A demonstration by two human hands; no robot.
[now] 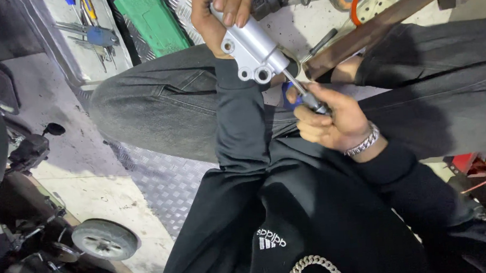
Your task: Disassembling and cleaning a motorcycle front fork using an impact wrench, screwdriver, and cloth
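Left hand (220, 17) grips silver cylinder (251, 49) over the lap; right hand (332, 122), fingers clenched on screwdriver (306, 98), tip at cylinder's near end. Judged mid-job: part not yet apart

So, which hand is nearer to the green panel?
Left. The left hand, holding the silver metal part, is just beside the green panel, on its right in the picture. The right hand, holding a screwdriver, is lower and farther away.
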